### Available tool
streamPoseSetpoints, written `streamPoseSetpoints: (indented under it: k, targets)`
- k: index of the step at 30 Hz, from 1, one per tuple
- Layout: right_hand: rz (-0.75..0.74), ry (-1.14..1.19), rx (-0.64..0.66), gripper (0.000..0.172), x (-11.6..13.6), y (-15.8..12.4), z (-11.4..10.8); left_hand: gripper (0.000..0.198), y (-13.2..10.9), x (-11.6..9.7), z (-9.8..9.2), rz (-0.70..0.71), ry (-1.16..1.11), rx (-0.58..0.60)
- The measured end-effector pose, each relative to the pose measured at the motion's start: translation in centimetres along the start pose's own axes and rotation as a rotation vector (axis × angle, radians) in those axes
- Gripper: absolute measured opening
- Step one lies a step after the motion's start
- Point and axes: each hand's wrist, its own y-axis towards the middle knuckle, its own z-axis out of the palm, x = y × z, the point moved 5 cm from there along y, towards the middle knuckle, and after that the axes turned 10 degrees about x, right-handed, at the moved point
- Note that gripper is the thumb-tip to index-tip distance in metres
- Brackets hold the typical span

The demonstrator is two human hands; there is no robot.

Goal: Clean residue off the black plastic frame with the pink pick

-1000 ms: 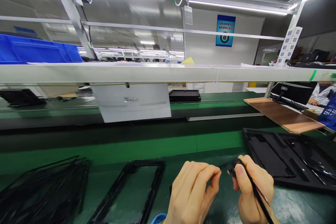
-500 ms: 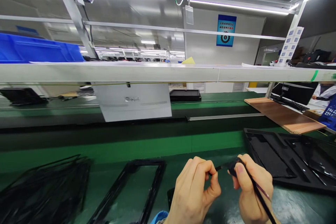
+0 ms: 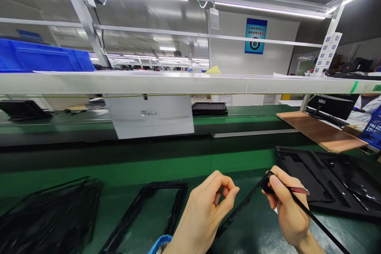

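My right hand (image 3: pixel 287 202) is closed round the corner of a thin black frame (image 3: pixel 244 205). One side of this frame runs down to the left behind my left hand, and the other slants to the lower right. A slim dark-reddish piece with a pointed end (image 3: pixel 299 190) sticks out from between my right fingers; its kind is unclear. My left hand (image 3: pixel 205 210) is apart from the corner, thumb and forefinger pinched together. Whatever may be between those fingertips is too small to make out. To the left, a similar black frame (image 3: pixel 175 206) lies on the green work surface (image 3: pixel 125 242).
Black frames in a heap (image 3: pixel 56 214) lie at the far left. A black tray (image 3: pixel 315 202) with dark panels stands on the right, near a wooden board (image 3: pixel 321 131). A white shelf (image 3: pixel 166 83) crosses above, carrying a blue bin (image 3: pixel 44 57). A person's sleeve shows at far right.
My left hand has drawn back to the left and down, away from the corner. The frame in my right hand has turned, so its left side now shows. The reddish piece points further right.
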Motion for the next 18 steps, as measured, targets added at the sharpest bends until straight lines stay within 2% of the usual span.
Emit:
streamPoseSetpoints:
  k: [2,4,8,13,15,18]
  targets:
    - [0.009,0.012,0.049,0.047,0.0,0.0,0.4,0.026,0.2,0.2,0.2,-0.027,-0.029,0.062]
    - [-0.004,-0.001,0.082,0.046,0.2,-0.1,0.7,0.026,0.3,-0.1,0.4,-0.020,-0.060,0.062]
    - [-0.075,-0.128,0.103,0.044,0.5,-0.3,1.1,0.014,-0.1,-1.5,0.5,0.138,-0.079,-0.093]
    - [-0.321,-0.424,-0.009,0.033,2.1,-0.9,1.6,0.008,-1.3,-2.8,1.3,0.398,0.092,-0.234]
    - [-0.416,-0.501,-0.043,0.028,2.8,-1.2,1.9,0.015,-1.6,-3.2,1.3,0.452,0.165,-0.265]
    - [-0.471,-0.541,-0.063,0.023,3.3,-1.5,2.2,0.020,-1.6,-3.6,1.3,0.488,0.203,-0.246]
